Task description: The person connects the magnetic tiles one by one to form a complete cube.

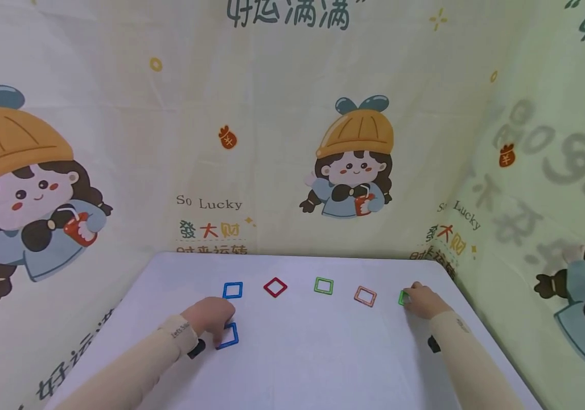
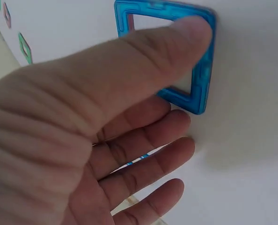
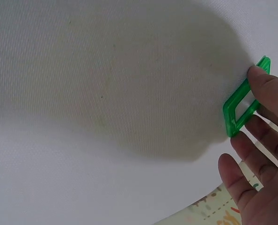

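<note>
My left hand (image 1: 210,315) pinches a blue square frame tile (image 1: 237,334) over the left part of the table. In the left wrist view, the thumb lies across that tile's face, with the index finger partly hidden behind it and the other fingers loosely bent below. At the right side, my right hand (image 1: 425,300) holds a green square frame tile (image 3: 229,117) between thumb and fingers. The head view shows only this tile's left part; the hand covers the rest. Whether either tile touches the table is hard to tell.
Along the back of the white table (image 1: 297,370) lie a blue square tile (image 1: 232,296), a red tile (image 1: 266,287) turned like a diamond, a green tile (image 1: 325,279) and an orange tile (image 1: 363,303). A printed cloth (image 1: 272,171) hangs behind and at the sides.
</note>
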Motion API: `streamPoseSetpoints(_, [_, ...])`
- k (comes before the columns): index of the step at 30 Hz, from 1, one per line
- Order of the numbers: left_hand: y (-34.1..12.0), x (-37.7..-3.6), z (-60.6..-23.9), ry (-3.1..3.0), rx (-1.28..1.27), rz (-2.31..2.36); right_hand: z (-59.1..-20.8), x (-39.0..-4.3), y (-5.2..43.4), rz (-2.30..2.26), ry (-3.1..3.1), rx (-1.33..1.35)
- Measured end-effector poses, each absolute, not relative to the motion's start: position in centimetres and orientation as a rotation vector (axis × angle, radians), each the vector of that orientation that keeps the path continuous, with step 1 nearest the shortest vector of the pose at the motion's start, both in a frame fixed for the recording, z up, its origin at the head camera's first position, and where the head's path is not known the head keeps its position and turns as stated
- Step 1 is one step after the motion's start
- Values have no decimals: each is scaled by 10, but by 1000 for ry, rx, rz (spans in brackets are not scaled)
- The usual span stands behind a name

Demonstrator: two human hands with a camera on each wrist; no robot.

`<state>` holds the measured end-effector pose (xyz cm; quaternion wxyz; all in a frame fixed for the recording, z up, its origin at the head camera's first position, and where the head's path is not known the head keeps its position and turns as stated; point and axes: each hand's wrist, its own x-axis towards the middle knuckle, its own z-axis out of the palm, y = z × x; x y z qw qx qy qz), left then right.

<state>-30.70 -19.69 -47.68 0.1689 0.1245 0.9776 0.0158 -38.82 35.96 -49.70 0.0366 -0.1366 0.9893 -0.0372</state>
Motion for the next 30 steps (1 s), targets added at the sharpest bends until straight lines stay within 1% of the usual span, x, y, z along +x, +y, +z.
streamPoseSetpoints(4, [-181, -309, -481, 2778, 393, 41, -498, -390, 361, -126, 3044, -446])
streamPoseSetpoints(12, [-151, -314, -494, 2793, 573, 199, -499, -389, 363, -156, 3051, -438])
streamPoseSetpoints(20, [-124, -329, -515, 2736, 747, 341, -502, -392, 358, -181, 3040, -441])
streamPoseSetpoints(26, [-99, -330, -523, 2711, 823, 416, -506, -400, 360, -138, 3067, -456])
streamPoseSetpoints(30, [-93, -330, -526, 2734, 846, 389, -502, -399, 358, -126, 3050, -435])
